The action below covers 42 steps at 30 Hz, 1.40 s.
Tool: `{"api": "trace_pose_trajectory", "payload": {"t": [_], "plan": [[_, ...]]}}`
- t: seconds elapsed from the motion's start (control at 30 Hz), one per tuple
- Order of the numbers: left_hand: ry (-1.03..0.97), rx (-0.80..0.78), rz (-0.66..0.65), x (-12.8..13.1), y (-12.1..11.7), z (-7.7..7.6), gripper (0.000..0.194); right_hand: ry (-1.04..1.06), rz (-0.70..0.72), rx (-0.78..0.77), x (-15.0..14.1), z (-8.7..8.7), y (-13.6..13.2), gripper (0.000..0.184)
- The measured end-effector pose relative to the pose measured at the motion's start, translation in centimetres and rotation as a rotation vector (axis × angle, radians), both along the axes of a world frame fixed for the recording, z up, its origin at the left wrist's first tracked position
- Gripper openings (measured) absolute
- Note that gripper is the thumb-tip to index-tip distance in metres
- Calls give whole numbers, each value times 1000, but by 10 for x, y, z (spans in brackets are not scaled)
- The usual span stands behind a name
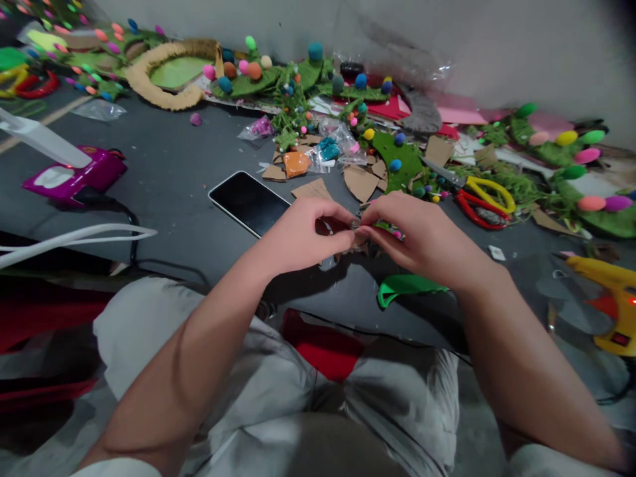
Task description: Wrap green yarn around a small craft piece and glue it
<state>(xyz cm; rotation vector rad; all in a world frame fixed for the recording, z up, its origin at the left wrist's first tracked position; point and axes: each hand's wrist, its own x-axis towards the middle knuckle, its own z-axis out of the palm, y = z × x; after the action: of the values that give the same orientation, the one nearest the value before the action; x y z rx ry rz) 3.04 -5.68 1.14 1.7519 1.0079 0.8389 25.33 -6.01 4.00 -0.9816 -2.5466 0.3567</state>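
My left hand (304,232) and my right hand (417,235) meet in the middle of the view, above the grey floor. Both pinch a small craft piece (365,230) with green and pink bits that is mostly hidden by the fingers. A black phone (250,201) lies flat just left of my left hand. A green felt scrap (405,287) lies under my right wrist. My knees in light trousers fill the bottom of the view.
Scissors with yellow and red handles (484,197) lie at the right, a yellow glue gun (609,301) at the far right. A purple device with a cable (74,175) stands at the left. Green felt pieces with coloured pompoms (278,76), cardboard scraps and small bags lie along the wall.
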Motion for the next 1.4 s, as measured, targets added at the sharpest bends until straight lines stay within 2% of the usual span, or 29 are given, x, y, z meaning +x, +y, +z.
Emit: {"api": "trace_pose_trajectory", "payload": {"t": [0.23, 0.43, 0.73, 1.0, 1.1, 1.17, 1.3, 1.37, 1.4], "plan": [[5, 3, 26, -2, 1, -1, 21, 100, -22, -67, 4, 2, -3, 15], [-75, -45, -19, -3, 3, -1, 20, 164, -33, -158, 3, 3, -3, 14], [-101, -105, 19, -1, 3, -5, 17, 89, -12, -104, 2, 6, -5, 13], [-115, -18, 99, 1, 3, -4, 17, 137, -50, -99, 5, 7, -5, 10], [-123, 40, 136, 0, 2, -4, 19, 155, -104, -92, 10, 10, -4, 15], [-129, 81, 148, -1, 1, -4, 21, 197, -197, -69, 13, 14, -3, 21], [-159, 109, 128, -3, 0, -4, 24, 256, -396, -40, 18, 19, 0, 47], [-177, 102, 114, -3, 0, -4, 25, 212, -398, -65, 20, 18, 2, 56], [-187, 97, 110, -3, 1, -4, 26, 185, -369, -80, 22, 17, 4, 53]]}}
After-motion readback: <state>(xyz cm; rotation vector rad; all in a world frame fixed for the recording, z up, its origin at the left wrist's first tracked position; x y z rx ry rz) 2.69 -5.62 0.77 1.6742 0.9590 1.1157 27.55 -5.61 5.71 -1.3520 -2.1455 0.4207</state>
